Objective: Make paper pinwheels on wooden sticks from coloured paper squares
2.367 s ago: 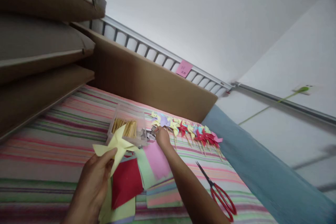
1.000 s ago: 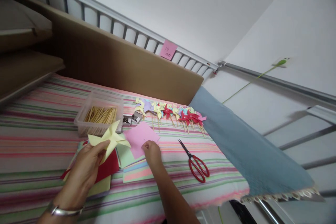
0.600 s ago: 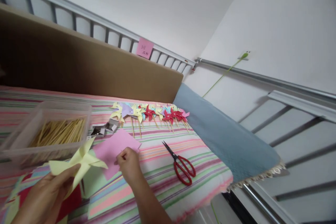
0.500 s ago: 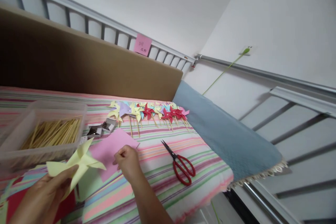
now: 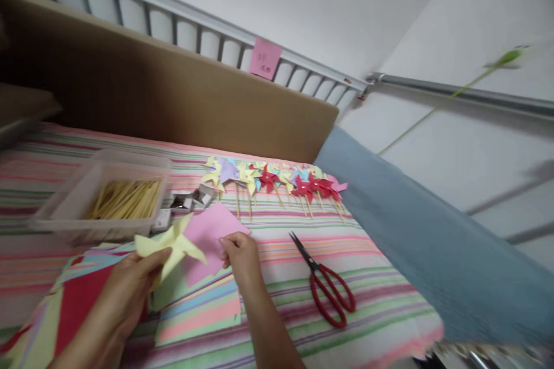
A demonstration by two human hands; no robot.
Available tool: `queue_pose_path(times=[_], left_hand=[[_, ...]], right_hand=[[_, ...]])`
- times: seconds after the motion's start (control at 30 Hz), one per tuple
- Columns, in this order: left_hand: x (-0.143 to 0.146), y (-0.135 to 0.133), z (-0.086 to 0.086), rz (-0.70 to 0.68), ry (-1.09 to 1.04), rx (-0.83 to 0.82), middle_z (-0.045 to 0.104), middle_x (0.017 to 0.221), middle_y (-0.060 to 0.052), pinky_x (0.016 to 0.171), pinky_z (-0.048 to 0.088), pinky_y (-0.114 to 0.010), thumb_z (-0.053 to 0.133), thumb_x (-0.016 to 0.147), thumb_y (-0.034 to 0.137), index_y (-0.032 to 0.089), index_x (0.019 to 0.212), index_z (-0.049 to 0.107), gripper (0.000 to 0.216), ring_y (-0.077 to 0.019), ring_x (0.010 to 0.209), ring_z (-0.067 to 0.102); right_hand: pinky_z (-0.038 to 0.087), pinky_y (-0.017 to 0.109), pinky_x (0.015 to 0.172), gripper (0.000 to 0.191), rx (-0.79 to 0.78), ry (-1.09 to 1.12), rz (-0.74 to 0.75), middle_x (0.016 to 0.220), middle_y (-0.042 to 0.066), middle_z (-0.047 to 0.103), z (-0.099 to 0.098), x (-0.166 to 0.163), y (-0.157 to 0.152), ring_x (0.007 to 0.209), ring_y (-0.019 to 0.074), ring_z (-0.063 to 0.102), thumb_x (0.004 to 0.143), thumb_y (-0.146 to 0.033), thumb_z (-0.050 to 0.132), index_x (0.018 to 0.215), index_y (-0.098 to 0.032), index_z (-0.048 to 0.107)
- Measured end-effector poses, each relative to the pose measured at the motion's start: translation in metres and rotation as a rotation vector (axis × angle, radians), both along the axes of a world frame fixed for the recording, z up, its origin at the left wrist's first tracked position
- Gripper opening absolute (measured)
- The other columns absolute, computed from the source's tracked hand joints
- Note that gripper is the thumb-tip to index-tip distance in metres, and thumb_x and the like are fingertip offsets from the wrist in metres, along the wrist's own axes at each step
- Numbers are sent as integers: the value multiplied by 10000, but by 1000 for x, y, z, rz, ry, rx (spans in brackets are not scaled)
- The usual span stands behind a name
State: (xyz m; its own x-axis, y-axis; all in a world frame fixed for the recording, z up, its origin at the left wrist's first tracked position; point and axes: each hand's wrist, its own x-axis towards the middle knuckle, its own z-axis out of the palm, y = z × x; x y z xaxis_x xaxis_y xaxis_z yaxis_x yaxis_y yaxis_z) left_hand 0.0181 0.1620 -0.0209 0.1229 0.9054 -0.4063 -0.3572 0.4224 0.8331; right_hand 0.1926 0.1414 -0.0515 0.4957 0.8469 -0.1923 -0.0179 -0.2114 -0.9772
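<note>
My left hand (image 5: 130, 282) pinches a pale yellow paper pinwheel (image 5: 172, 247), its folded blades facing up and away from me. To the right, my right hand (image 5: 239, 253) is closed in a pinch above a pink paper sheet (image 5: 210, 236); whatever its fingertips hold is too small or hidden to make out. Beneath both hands lie stacked coloured papers (image 5: 203, 311). Red-handled scissors (image 5: 324, 285) rest on the striped cloth right of my right hand, blades pointing away. Beyond the pink sheet sit small open boxes (image 5: 182, 202) with dark metal bits inside.
A clear plastic box (image 5: 56, 222) of wooden sticks (image 5: 125, 199) stands at the left. Several finished pinwheels on sticks (image 5: 268, 179) lie in a row at the back, before a cardboard panel (image 5: 194, 104). A pink note (image 5: 265, 59) hangs on the white rail.
The camera view has turned left, so everything appears farther right. Both hands keep their pinch, and the yellow pinwheel stays in my left hand.
</note>
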Motion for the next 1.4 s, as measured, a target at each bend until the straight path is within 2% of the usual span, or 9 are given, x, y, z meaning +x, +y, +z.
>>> queue_pose_path(times=[0.13,0.27,0.37,0.53,0.63,0.7,0.77,0.97,1.4], left_hand=[[-2,-1,-3,-13,-11,3,615,521,22,408,341,-198,758,516,225,150,601,639,164,-92,421,472],[-6,-4,7,27,55,13,501,397,55,384,260,-216,756,501,253,163,525,590,190,-86,364,381],[-7,-6,11,30,85,35,526,409,42,407,282,-231,754,494,258,161,525,602,183,-107,385,418],[-2,-10,3,7,66,47,649,551,11,471,358,-228,765,523,254,139,680,675,215,-129,474,514],[3,-12,0,-3,24,42,709,657,-21,564,426,-246,771,537,265,134,774,697,280,-161,574,592],[8,-14,2,10,14,32,721,671,-31,596,444,-255,788,506,268,133,761,705,300,-172,596,611],[12,-15,4,23,18,31,722,660,-32,596,448,-257,804,464,264,137,716,708,298,-176,590,614],[18,-19,5,-45,-22,46,739,711,-61,626,477,-286,814,459,283,139,741,731,328,-210,643,640],[16,-20,4,-53,-49,43,727,662,-48,561,450,-258,806,468,264,144,694,729,267,-180,568,611]], right_hand=[[444,216,410,118,32,24,24,460,-33,574,4,-3,-6,383,111,532,671,-271,616,656,-155,605],[510,275,579,154,129,-7,50,554,-7,635,14,-12,-16,541,158,620,697,-291,613,771,-160,642],[495,278,635,104,215,-74,121,591,1,658,27,-21,-27,607,165,632,747,-262,585,779,-177,635],[478,278,711,69,289,-267,219,703,5,644,44,-33,-37,728,171,610,738,-183,585,694,-207,633],[407,353,947,99,336,-386,259,996,50,655,45,-35,-39,1070,223,549,731,-159,607,685,-226,665],[319,401,1047,127,315,-392,282,1279,49,554,43,-36,-38,1273,241,401,737,-139,609,688,-233,679],[271,426,1081,151,288,-387,301,1436,20,411,40,-36,-38,1357,243,286,743,-119,604,694,-233,690],[196,444,1111,127,235,-373,312,1473,18,361,35,-35,-37,1394,229,213,755,-146,622,720,-237,703],[206,438,1102,90,199,-404,275,1451,34,402,33,-35,-35,1378,244,253,743,-168,614,711,-224,677]])
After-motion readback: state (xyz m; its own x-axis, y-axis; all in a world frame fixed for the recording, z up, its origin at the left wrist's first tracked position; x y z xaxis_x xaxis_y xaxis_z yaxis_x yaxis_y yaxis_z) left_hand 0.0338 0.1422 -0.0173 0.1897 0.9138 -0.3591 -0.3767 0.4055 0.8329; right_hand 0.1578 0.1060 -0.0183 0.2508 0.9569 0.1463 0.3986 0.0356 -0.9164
